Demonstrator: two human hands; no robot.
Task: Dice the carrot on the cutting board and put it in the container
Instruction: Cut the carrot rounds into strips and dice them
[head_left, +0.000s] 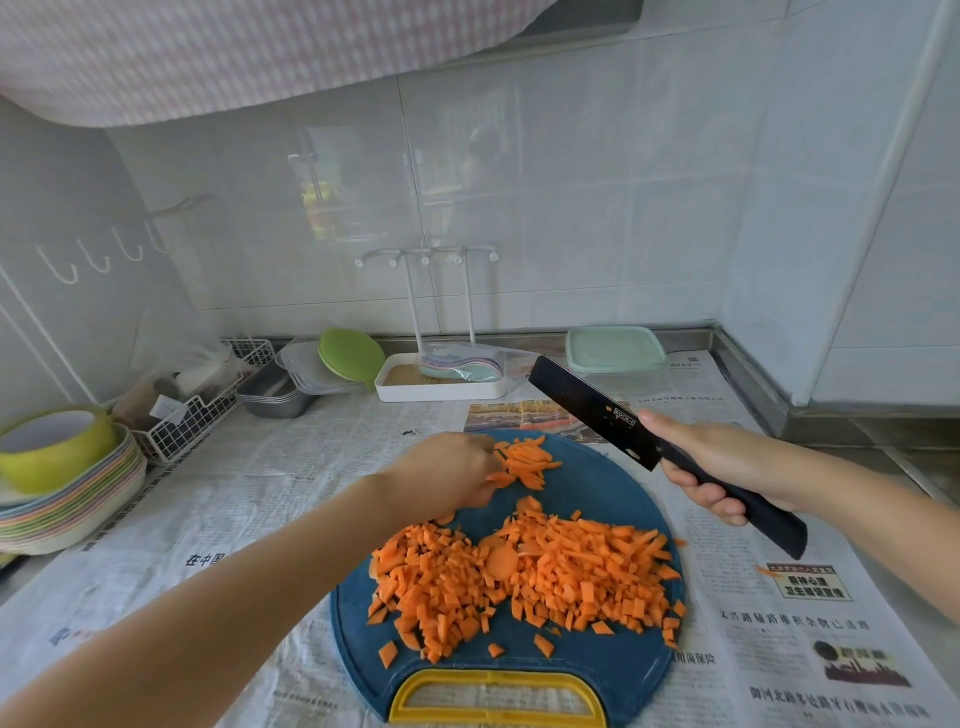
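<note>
Deep blue over the round cutting board (597, 488), lower middle of the frame, with a bright yellow handle (496, 680) at its bottom edge. Orange all through the diced carrot (571, 571) and the carrot strips (527, 460) above it. Matt black on the knife (587, 410), blade and grip alike, with small pale lettering. Grey-white newspaper (291, 467) with black print and a few colour pictures. Lime green on the bowl (78, 452) at far left, atop pastel-banded stacked plates (78, 514). Pale mint on the container lid (613, 348), upper right. Pink-and-white check on the cloth (208, 52) along the top. Glossy white wall tiles (571, 182).

Pale tiled walls (571, 182), newspaper-covered counter (260, 467)
</note>
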